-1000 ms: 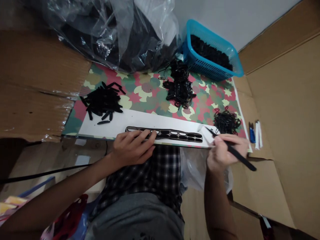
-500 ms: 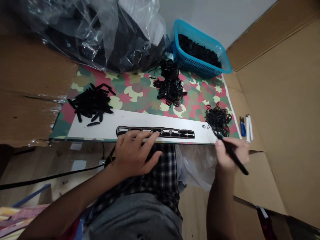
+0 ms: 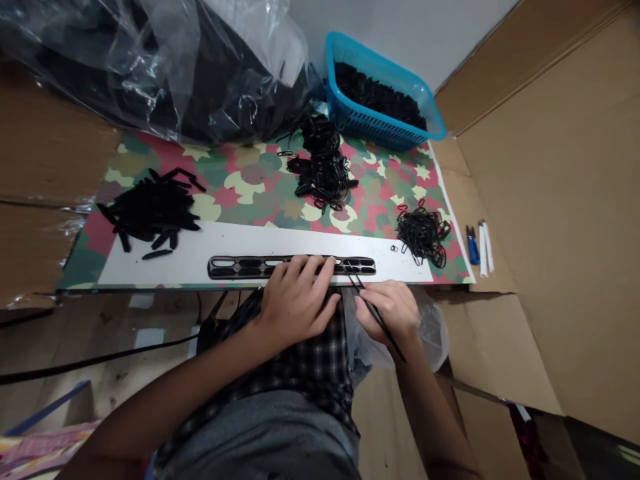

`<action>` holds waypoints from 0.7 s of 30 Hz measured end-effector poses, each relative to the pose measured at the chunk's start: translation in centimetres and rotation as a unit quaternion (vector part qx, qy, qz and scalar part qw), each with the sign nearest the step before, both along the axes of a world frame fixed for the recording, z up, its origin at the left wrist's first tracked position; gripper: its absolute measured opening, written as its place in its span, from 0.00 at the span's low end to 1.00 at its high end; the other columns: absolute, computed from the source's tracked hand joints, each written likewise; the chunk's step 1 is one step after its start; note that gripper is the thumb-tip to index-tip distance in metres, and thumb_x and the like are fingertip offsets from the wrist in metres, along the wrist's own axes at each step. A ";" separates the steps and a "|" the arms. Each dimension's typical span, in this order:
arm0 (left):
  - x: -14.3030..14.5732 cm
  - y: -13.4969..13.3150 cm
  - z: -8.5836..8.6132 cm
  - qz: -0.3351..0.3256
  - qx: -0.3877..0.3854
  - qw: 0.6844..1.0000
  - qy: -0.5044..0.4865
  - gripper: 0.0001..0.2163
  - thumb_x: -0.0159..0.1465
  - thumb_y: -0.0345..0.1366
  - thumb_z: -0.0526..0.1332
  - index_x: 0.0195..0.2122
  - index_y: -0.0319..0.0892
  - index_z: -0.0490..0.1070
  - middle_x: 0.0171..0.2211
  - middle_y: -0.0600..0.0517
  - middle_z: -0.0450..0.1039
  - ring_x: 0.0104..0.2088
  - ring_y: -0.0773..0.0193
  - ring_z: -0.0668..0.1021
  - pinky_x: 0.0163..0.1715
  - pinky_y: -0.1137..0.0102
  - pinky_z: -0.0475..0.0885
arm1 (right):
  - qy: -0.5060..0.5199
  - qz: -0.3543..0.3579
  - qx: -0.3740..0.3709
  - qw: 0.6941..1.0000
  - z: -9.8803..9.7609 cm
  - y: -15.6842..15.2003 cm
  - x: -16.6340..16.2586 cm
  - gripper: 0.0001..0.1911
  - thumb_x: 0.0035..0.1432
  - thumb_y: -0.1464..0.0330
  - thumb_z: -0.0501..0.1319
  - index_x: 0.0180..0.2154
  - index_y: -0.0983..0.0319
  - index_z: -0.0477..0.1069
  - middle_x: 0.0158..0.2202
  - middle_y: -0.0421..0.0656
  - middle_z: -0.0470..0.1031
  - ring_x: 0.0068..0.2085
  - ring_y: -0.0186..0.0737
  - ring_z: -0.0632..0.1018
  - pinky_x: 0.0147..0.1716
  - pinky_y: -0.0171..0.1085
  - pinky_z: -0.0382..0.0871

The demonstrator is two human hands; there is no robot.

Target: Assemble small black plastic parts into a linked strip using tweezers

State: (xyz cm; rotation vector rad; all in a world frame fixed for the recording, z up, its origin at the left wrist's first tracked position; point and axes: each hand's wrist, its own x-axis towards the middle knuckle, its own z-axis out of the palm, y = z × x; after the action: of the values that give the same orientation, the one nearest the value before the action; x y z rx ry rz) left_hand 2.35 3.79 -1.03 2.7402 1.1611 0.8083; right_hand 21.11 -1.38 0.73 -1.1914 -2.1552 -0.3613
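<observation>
While my left hand (image 3: 297, 300) lay spread flat on the black slotted strip (image 3: 291, 267), my right hand (image 3: 387, 312) gripped long black tweezers (image 3: 381, 321), their tips at the strip's right end on the white board (image 3: 165, 267). Had my left hand eased, the strip could have slid and the tips slipped; just beyond, the tangled black elastic loops (image 3: 423, 233) could have snagged them, with the blue basket (image 3: 385, 93) farther off.
</observation>
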 end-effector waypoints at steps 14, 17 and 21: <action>-0.2 0.2 -0.4 -0.005 0.032 0.999 0.010 0.21 0.65 0.41 0.60 0.55 0.34 0.71 0.45 0.44 0.76 0.43 0.51 0.71 0.37 0.60 0.60 | 0.166 -0.007 -0.002 0.986 -1.3 0.4 0.5 0.10 0.57 0.79 0.60 0.38 0.59 0.69 0.30 0.39 0.74 0.27 0.38 0.77 0.26 0.37 0.74; -0.3 0.2 -0.4 -0.008 0.035 0.999 0.012 0.21 0.64 0.40 0.60 0.56 0.33 0.70 0.45 0.44 0.77 0.43 0.52 0.71 0.37 0.60 0.60 | 0.236 -0.046 0.026 0.970 -1.3 0.7 0.3 0.11 0.54 0.80 0.61 0.35 0.58 0.69 0.26 0.35 0.72 0.25 0.38 0.76 0.22 0.36 0.72; -0.3 0.3 -0.3 -0.012 0.043 0.999 0.017 0.21 0.64 0.38 0.60 0.55 0.32 0.71 0.45 0.44 0.77 0.43 0.52 0.71 0.37 0.60 0.60 | 0.286 -0.086 0.049 0.953 -1.7 0.8 0.5 0.10 0.52 0.78 0.61 0.33 0.58 0.69 0.25 0.35 0.72 0.23 0.38 0.75 0.21 0.36 0.71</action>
State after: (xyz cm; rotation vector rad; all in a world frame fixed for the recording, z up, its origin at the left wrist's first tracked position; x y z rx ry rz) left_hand 2.01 4.10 -1.36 2.8427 1.1213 0.8310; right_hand 21.62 -0.59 -0.99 -1.2454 -1.5243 -0.1626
